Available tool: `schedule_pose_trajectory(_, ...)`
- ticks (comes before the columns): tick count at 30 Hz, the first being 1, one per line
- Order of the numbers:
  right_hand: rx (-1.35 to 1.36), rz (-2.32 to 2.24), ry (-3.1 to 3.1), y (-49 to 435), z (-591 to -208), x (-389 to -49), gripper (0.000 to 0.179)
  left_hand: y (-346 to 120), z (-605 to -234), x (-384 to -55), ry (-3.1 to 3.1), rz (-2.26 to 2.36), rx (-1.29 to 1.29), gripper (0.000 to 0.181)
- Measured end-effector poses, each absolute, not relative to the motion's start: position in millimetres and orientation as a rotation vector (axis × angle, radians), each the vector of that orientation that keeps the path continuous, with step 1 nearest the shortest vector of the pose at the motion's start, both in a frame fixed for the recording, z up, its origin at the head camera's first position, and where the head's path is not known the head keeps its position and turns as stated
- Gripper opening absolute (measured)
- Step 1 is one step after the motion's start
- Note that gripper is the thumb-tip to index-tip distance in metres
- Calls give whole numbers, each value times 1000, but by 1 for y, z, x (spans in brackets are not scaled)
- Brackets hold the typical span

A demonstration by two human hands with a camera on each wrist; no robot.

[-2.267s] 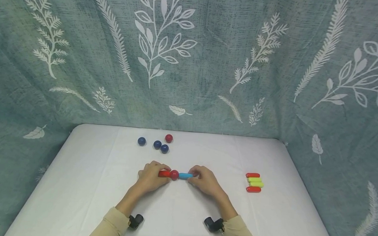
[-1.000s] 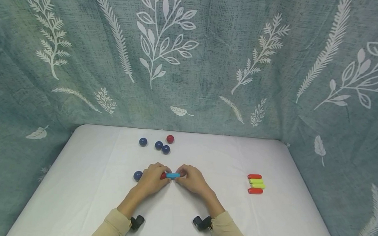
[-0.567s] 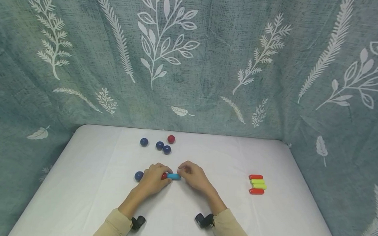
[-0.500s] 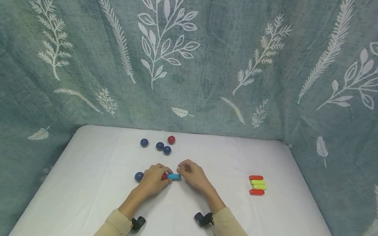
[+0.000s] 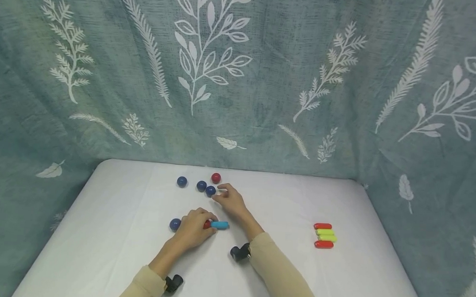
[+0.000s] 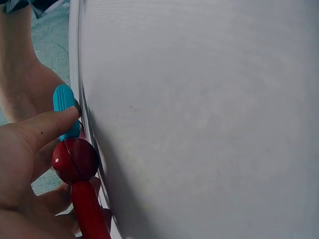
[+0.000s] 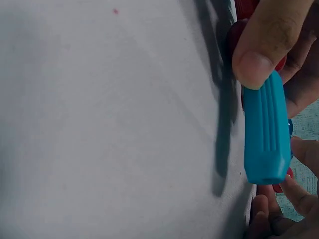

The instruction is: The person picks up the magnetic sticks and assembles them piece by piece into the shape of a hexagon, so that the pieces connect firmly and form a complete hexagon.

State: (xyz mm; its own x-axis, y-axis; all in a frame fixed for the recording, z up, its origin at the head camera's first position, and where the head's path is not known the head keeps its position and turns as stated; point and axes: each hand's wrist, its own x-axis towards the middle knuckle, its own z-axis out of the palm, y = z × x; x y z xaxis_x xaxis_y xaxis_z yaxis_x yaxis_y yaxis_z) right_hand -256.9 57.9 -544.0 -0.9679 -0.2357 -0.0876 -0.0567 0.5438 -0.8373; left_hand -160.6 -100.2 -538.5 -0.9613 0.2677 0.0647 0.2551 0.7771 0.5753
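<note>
My left hand pinches a light-blue toy building rod near its end, where it joins a red ball. A red rod continues from that ball in the left wrist view, mostly hidden under the hand in the head view. A dark-blue ball peeks out left of the knuckles. Farther back, my right hand reaches out with thumb and forefinger apart, fingertips right at a dark-blue ball. The grooved free end of the light-blue rod points right.
Another two dark-blue balls, one at the left and one in the middle, lie at the back with a red ball. Red and yellow rods lie stacked at right on the white table. A patterned cloth hangs behind.
The right hand brought the light-blue rod leftward to the left hand, let go of it and moved back toward the dark-blue balls. The left hand has shifted its grip onto the red-ball joint.
</note>
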Motion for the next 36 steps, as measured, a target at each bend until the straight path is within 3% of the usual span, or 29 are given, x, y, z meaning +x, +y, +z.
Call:
schedule_pose_trajectory(8, -304, -1121, 2760, 46, -542, -260, 55, -100, -537, -159, 2958, 944, 437, 23)
schedule_pose_trajectory(21, -276, -1151, 2734, 47, -539, -253, 43, -102, -538, -159, 2956, 934, 438, 22)
schedule_pose_trajectory(36, -270, -1183, 2740, 115, -529, -188, 40, -100, -539, -160, 2923, 959, 419, 20)
